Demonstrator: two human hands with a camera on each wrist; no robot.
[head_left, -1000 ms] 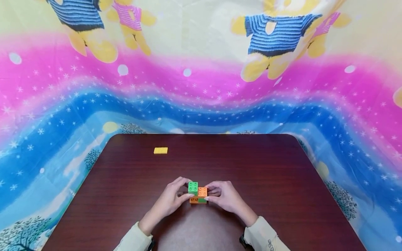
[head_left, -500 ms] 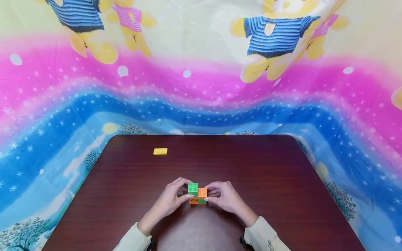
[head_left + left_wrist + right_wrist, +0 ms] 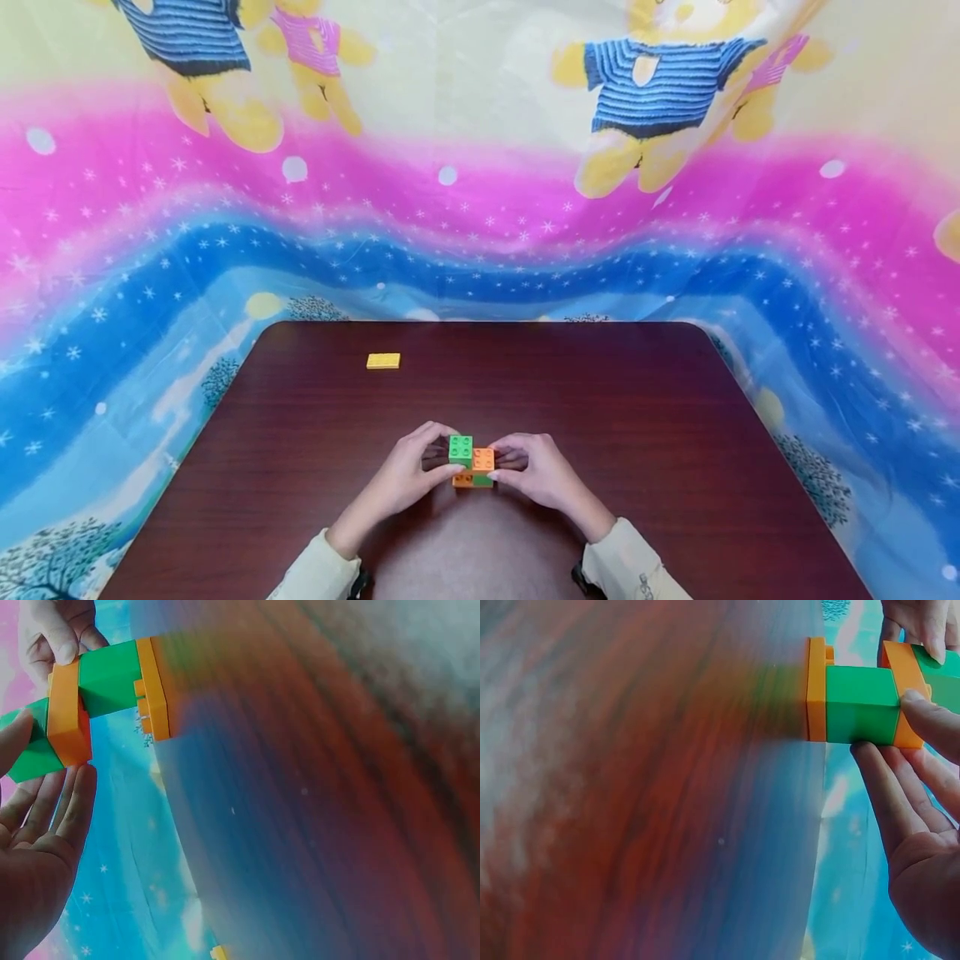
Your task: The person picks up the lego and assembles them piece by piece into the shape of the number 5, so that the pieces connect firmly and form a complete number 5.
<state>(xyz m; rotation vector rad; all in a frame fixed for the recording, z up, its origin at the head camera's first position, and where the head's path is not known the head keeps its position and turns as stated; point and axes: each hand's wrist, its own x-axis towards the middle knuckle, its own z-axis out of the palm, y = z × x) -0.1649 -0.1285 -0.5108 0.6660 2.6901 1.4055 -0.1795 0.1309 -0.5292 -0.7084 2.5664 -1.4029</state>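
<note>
A small stack of toy building blocks stands on the table near the front middle, between my two hands. At its base lies a thin orange plate (image 3: pixel 816 690), and a green block (image 3: pixel 861 705) sits on that plate's right part. Across the green block runs an upper orange brick (image 3: pixel 483 459), with another green block (image 3: pixel 461 447) on its left end. My left hand (image 3: pixel 408 471) pinches the top green block between thumb and fingers. From the other side, my right hand (image 3: pixel 540 473) grips the upper orange brick, its fingertips also at the lower green block.
A flat yellow brick (image 3: pixel 383 361) lies toward the table's back left, away from the stack. The dark red-brown table (image 3: pixel 600 400) has rounded far corners. A printed curtain (image 3: pixel 450 217) hangs behind it and along both sides.
</note>
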